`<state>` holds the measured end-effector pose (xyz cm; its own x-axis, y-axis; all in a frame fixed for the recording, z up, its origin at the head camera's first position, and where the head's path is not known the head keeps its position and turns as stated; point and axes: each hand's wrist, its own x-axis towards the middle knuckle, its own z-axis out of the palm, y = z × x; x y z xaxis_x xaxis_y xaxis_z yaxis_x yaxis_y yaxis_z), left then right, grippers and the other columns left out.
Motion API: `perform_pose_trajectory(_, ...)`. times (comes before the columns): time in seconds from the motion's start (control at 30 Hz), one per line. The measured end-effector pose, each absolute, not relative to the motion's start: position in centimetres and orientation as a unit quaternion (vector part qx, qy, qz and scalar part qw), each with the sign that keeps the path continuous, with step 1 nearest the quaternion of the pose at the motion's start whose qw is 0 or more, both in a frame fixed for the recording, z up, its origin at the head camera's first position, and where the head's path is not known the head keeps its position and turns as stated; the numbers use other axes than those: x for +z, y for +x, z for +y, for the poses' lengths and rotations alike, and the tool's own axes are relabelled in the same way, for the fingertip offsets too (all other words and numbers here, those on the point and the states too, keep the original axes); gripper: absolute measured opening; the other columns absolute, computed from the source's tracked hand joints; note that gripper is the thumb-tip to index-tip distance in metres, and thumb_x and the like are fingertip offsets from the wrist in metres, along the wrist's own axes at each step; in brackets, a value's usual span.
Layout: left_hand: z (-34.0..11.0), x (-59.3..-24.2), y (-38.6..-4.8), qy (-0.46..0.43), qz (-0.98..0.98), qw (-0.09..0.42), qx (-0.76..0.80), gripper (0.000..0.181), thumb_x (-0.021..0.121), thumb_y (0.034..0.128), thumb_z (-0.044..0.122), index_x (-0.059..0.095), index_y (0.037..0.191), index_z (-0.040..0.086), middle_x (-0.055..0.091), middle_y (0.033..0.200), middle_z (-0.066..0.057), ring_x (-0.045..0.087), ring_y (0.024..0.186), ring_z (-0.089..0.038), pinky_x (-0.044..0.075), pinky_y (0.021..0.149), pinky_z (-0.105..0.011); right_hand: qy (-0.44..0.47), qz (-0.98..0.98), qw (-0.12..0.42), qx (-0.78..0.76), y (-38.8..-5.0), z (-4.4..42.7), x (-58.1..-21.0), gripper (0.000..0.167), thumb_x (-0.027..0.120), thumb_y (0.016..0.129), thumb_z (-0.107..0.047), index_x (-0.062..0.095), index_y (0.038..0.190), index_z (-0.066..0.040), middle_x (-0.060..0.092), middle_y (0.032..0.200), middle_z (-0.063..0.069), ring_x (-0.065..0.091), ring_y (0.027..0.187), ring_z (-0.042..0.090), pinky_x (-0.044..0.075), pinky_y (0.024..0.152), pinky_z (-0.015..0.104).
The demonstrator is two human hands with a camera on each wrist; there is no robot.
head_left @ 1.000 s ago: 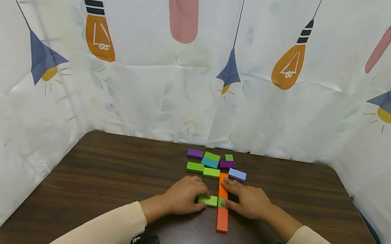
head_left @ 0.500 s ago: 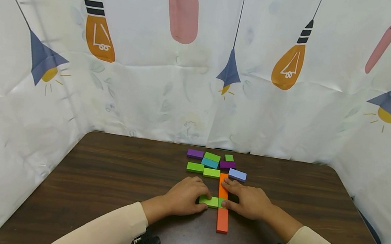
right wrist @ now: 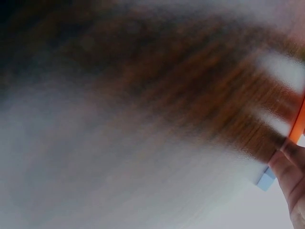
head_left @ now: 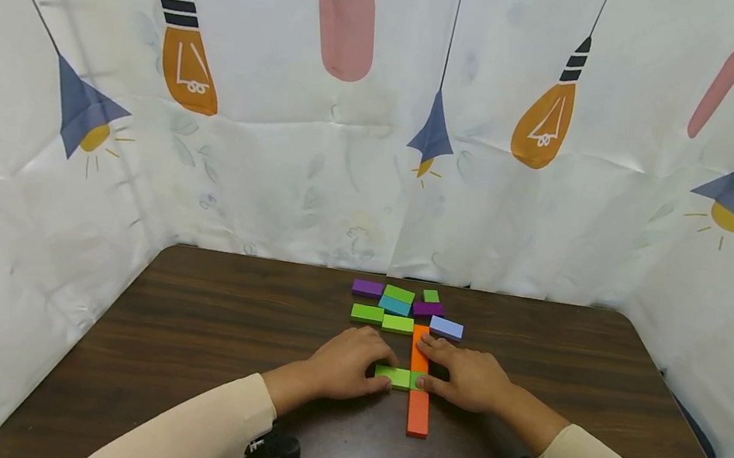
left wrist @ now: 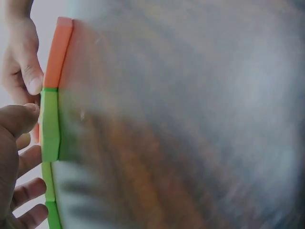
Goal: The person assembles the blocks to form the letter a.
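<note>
In the head view, a light green block (head_left: 395,379) lies with its right end against a small green block (head_left: 414,376), which sits between an orange block (head_left: 418,355) and a red-orange block (head_left: 418,416) in one upright line. My left hand (head_left: 345,364) is at the light green block's left end, thumb and forefinger spread around it without a visible grip. Fingers of my right hand (head_left: 471,379) rest on the orange block and its thumb on the small green one. The left wrist view shows the left hand (left wrist: 12,152) beside the light green block (left wrist: 50,124), fingers apart.
Behind the hands, two green blocks (head_left: 367,313) (head_left: 398,325) and a light blue block (head_left: 446,328) form a row by the orange block's far end. Farther back are purple (head_left: 367,288), teal (head_left: 394,306) and other blocks. A patterned curtain (head_left: 356,204) surrounds the brown table (head_left: 205,331).
My left forefinger has come off the top of the light green block, and the hand has shifted slightly away. That block moved slightly right over the last second. My right hand has stayed put.
</note>
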<state>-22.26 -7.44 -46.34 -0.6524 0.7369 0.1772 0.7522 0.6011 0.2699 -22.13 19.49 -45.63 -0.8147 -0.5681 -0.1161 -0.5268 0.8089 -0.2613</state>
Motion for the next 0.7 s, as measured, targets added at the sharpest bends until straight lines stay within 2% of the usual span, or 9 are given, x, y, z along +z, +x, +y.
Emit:
perform_pose_trajectory(0.2, -8.1, -45.6, -22.9, -0.399, -0.901, 0.044, -0.165, 0.026, 0.071, 0.0974, 0.037, 0.074, 0.117, 0.020, 0.070, 0.113, 0.008, 0.060, 0.114, -0.017, 0.045, 0.104, -0.043, -0.287, 0.946, 0.098, -0.111, -22.0, 19.5, -45.4, 0.075, 0.054, 0.097, -0.066, 0.045, 0.157, -0.020, 0.045, 0.158, 0.004, 0.056, 0.132, 0.035, 0.053, 0.090, 0.056)
perform_pose_trajectory(0.37, -9.0, -45.2, -23.7, -0.363, -0.913, 0.075, -0.172, 0.027, 0.069, 0.0986, 0.035, 0.073, 0.118, 0.017, 0.068, 0.123, 0.000, 0.058, 0.122, -0.023, 0.046, 0.104, -0.047, -0.284, 0.947, 0.099, -0.109, -22.0, 19.4, -45.3, 0.076, 0.054, 0.097, -0.066, 0.045, 0.157, -0.021, 0.045, 0.158, 0.004, 0.056, 0.132, 0.035, 0.053, 0.090, 0.056)
perform_pose_trajectory(0.5, -9.7, -45.1, -24.5, -0.336, -0.921, 0.095, -0.172, 0.032, 0.068, 0.0989, 0.033, 0.070, 0.124, 0.014, 0.064, 0.131, -0.005, 0.055, 0.127, -0.026, 0.044, 0.107, -0.049, -0.282, 0.948, 0.099, -0.107, -22.0, 19.4, -45.4, 0.076, 0.054, 0.097, -0.067, 0.045, 0.157, -0.021, 0.045, 0.158, 0.004, 0.055, 0.132, 0.035, 0.052, 0.091, 0.057)
perform_pose_trajectory(0.7, -10.8, -45.3, -25.7, -0.297, -0.938, 0.091, -0.155, 0.043, 0.064, 0.1008, 0.039, 0.065, 0.135, 0.012, 0.059, 0.142, -0.008, 0.049, 0.137, -0.030, 0.039, 0.112, -0.051, -0.287, 0.947, 0.093, -0.109, -22.0, 19.4, -45.5, 0.076, 0.055, 0.097, -0.066, 0.045, 0.157, -0.020, 0.046, 0.157, 0.005, 0.056, 0.132, 0.035, 0.054, 0.087, 0.054)
